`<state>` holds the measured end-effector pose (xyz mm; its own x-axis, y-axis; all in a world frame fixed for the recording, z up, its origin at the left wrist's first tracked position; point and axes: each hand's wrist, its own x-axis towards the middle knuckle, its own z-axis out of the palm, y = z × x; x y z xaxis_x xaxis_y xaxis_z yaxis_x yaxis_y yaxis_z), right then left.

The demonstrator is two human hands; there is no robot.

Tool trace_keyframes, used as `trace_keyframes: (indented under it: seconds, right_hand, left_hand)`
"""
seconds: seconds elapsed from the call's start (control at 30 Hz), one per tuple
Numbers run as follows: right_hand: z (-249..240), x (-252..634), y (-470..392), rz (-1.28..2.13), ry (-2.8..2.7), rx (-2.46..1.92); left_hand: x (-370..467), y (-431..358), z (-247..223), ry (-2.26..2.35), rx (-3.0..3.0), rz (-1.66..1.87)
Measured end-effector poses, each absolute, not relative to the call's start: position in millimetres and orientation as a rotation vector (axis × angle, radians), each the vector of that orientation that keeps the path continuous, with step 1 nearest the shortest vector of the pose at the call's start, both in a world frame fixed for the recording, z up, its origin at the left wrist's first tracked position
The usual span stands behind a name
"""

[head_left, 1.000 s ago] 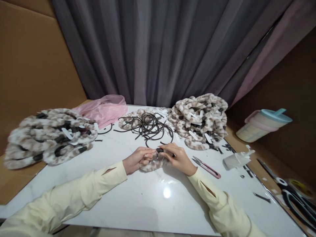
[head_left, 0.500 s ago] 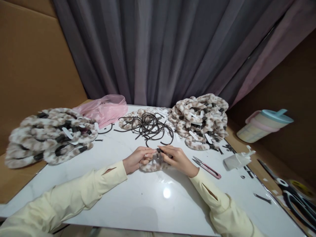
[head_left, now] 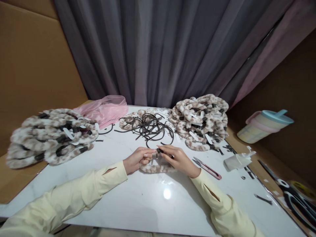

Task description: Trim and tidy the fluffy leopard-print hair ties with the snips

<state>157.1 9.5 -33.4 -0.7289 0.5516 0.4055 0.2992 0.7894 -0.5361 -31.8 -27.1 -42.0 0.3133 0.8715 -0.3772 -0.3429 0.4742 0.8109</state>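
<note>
Here you are, both hands meeting low over the white surface (head_left: 118,204), with a small fluffy loop (head_left: 154,169) right between and under your fingers. Your left hand (head_left: 137,160) has its fingers curled in, tips closed on the loop's near-left end, and your right hand (head_left: 179,161) comes in from the other side, thumb and forefinger narrowed to a pinch on the little black piece (head_left: 158,150) at the top of that loop. The two sets of fingertips are close together there; whether they touch, you can't tell. Just beyond your fingers lies a tangle of black cords (head_left: 151,129), partly over a spotted fluffy ring (head_left: 125,123). Away to the left of them sits the left pile (head_left: 32,141) of fluffy rings, white tags showing, with a pink plastic bag (head_left: 108,108) behind it. Over to the far right of the fingers, there's the right pile (head_left: 199,123), tagged too. Close beside your right wrist lie the pink snips (head_left: 211,171), blades pointing up toward that pile, and further right comes a white bottle (head_left: 235,162) with black scraps (head_left: 263,199) scattered around it. Well out to the right, past the surface's edge, you've got the black-handled scissors (head_left: 292,200), the roll of tape (head_left: 303,190) and a blue-lidded cup (head_left: 261,127).
</note>
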Motion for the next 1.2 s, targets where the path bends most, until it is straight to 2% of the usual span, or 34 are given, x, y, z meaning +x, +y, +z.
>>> trace_keyframes:
  seconds: [0.2, 0.3, 0.53, 1.03, 1.2]
  right_hand:
    - [-41.6, 147.5, -1.1, 0.102, -2.495, -0.539]
    - [-41.2, 142.2, -7.3, -0.022, -2.421, -0.493]
    - [-46.8, 140.1, -6.2, 0.225, -2.266, -0.46]
    - [-36.8, 154.4, 4.6, 0.505, -2.292, -0.27]
    - [-36.4, 155.0, 6.5, 0.64, -2.23, -0.331]
  left_hand:
    - [-29.8, -28.4, -42.9, 0.923, 0.659, 0.918]
    - [-28.6, -28.7, -42.8, 0.921, 0.647, 0.942]
    - [-29.7, -26.8, -42.5, 0.925, 0.618, 0.927]
    - [-33.8, -22.9, -45.2, 0.858, 0.539, 0.836]
    - [-35.0, -21.5, -45.8, 0.843, 0.516, 0.812]
